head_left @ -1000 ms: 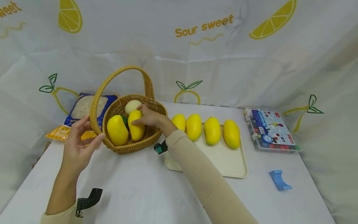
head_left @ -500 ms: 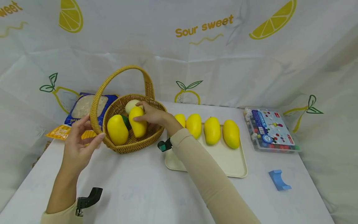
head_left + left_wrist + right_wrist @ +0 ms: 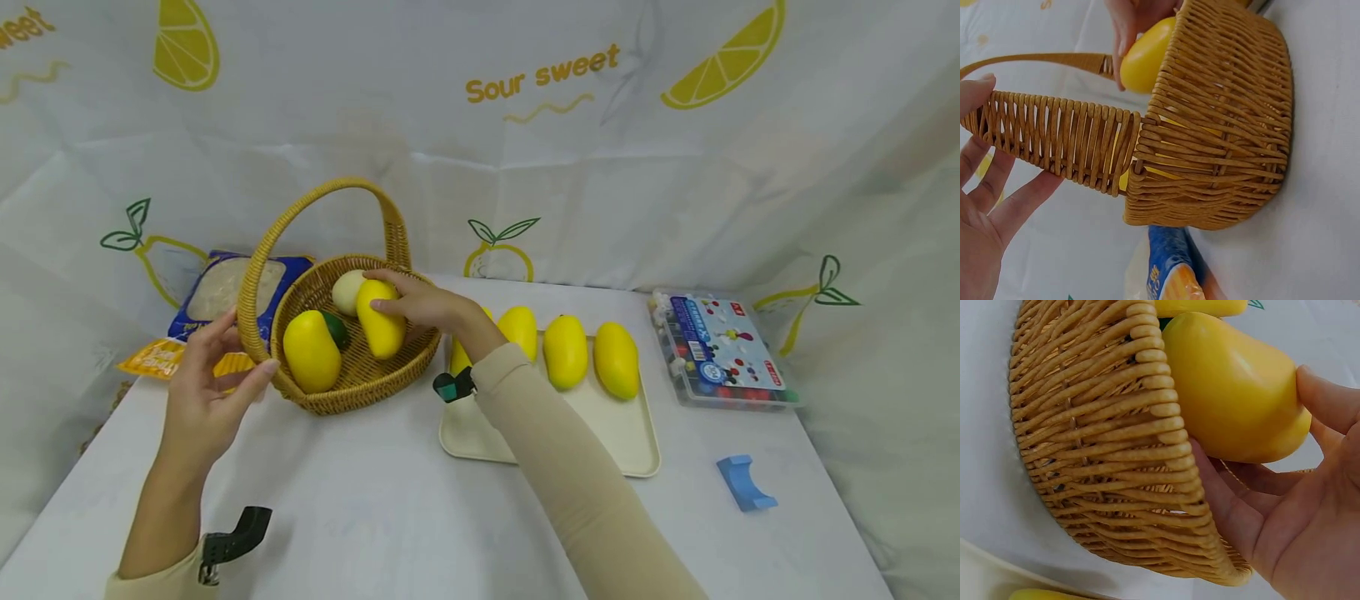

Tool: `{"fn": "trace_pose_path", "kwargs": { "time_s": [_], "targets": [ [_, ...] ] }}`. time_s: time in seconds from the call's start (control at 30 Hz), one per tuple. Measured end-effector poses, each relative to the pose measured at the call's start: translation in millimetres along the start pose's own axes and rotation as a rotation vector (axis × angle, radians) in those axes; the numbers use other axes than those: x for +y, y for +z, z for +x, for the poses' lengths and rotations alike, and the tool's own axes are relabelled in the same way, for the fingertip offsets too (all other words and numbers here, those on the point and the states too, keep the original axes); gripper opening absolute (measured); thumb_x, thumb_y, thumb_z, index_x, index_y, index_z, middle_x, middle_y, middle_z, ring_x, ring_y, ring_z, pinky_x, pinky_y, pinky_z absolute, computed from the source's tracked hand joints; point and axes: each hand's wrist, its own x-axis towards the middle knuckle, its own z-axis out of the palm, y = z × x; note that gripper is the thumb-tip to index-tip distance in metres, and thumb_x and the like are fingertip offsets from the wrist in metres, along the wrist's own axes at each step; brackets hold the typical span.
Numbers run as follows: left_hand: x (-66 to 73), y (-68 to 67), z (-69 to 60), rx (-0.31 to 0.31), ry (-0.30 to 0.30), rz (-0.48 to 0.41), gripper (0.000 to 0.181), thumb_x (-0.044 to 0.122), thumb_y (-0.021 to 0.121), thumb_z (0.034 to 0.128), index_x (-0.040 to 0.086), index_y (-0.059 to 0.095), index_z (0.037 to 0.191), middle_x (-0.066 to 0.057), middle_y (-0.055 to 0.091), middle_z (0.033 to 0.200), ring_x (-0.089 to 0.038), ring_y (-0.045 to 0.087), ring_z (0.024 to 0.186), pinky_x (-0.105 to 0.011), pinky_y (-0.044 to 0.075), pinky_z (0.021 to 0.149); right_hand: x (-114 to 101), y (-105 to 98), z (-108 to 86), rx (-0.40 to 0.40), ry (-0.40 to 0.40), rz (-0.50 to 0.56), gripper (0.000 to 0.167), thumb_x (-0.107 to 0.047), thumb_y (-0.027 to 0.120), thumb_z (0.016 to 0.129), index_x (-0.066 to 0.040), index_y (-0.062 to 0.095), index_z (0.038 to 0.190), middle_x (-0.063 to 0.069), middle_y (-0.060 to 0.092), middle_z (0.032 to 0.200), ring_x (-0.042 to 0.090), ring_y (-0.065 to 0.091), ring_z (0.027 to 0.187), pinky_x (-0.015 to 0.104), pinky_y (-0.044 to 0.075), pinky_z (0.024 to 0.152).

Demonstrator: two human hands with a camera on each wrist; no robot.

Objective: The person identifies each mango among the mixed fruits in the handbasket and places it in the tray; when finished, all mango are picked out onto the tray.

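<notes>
A wicker basket [image 3: 360, 398] with a tall handle stands at the left of the table. My left hand [image 3: 206, 392] holds the side of its handle, thumb on one face and fingers on the other, as the left wrist view [image 3: 991, 212] also shows. Inside the basket, my right hand [image 3: 420, 304] grips a yellow mango [image 3: 381, 321], thumb and fingers around its upper part; in the right wrist view the mango [image 3: 1235, 387] rises above the rim. Beside it in the basket are another mango [image 3: 311, 352], a pale round fruit [image 3: 347, 292] and something dark green [image 3: 335, 330].
Right of the basket, a cream tray [image 3: 555, 433] bears several mangoes [image 3: 565, 352], partly behind my right arm. Farther right are a clear box of coloured pieces [image 3: 723, 350] and a blue curved block [image 3: 745, 483]. Blue [image 3: 281, 287] and orange [image 3: 153, 358] packets lie behind the basket's left side.
The gripped mango has moved right inside the basket with my right hand, away from the other mango, uncovering more of the green thing. My left hand stays on the handle.
</notes>
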Motion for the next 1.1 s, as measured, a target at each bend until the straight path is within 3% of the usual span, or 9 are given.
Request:
{"fn": "trace_pose_path", "kwargs": {
  "time_s": [0.13,0.43,0.63,0.77,0.97,1.1],
  "targets": [
    [1.6,-1.1,0.9,0.001,-0.010,-0.005,0.079,-0.024,0.067,0.0806,0.001,0.042,0.151,0.025,0.058,0.119,-0.001,0.058,0.107,-0.004,0.055,0.074,-2,-2,-3.7,-0.005,-0.011,0.000,0.058,-0.032,0.048,0.108,-0.031,0.026,0.162,0.004,0.030,0.162,0.029,0.053,0.131,0.048,0.061,0.096],
    [-0.7,-1.0,0.8,0.018,0.031,-0.039,0.077,-0.026,0.066,0.0798,-0.003,0.042,0.149,0.019,0.060,0.119,-0.003,0.058,0.105,-0.004,0.055,0.074,-5,-1,-6.0,-0.015,0.003,0.048,0.060,-0.030,0.051,0.106,-0.032,0.028,0.161,0.002,0.026,0.165,0.034,0.048,0.140,0.055,0.058,0.100],
    [-0.3,-0.9,0.2,0.013,0.025,-0.045,0.077,-0.027,0.066,0.0789,-0.004,0.042,0.149,0.017,0.060,0.118,-0.003,0.058,0.105,-0.004,0.055,0.073,-7,-4,-14.7,-0.026,-0.036,0.075,0.068,-0.021,0.053,0.101,-0.031,0.024,0.162,0.006,0.031,0.160,0.032,0.054,0.130,0.058,0.057,0.102],
    [1.2,-1.0,1.0,0.001,-0.003,-0.015,0.078,-0.025,0.067,0.0796,-0.002,0.042,0.150,0.022,0.058,0.118,-0.001,0.058,0.106,-0.005,0.055,0.073,-9,-13,-28.1,-0.021,-0.076,0.056,0.070,-0.020,0.056,0.099,-0.037,0.026,0.160,0.005,0.035,0.158,0.027,0.056,0.128,0.055,0.058,0.100],
    [-1.1,0.8,2.1,0.006,0.056,-0.056,0.077,-0.027,0.065,0.0786,-0.005,0.041,0.149,0.016,0.061,0.118,-0.003,0.059,0.105,-0.004,0.055,0.073,-15,-29,-60.5,0.021,-0.115,0.016,0.072,-0.021,0.062,0.097,-0.044,0.030,0.157,0.011,0.041,0.147,0.027,0.060,0.119,0.052,0.060,0.098],
    [-3.6,0.8,1.0,0.012,0.064,-0.071,0.078,-0.029,0.065,0.0773,-0.006,0.041,0.148,0.014,0.062,0.118,-0.003,0.059,0.105,-0.003,0.054,0.074,-18,-39,-84.9,0.071,-0.131,-0.040,0.073,-0.024,0.064,0.097,-0.046,0.030,0.157,0.010,0.043,0.141,0.026,0.059,0.119,0.046,0.063,0.093]
  ]
}}
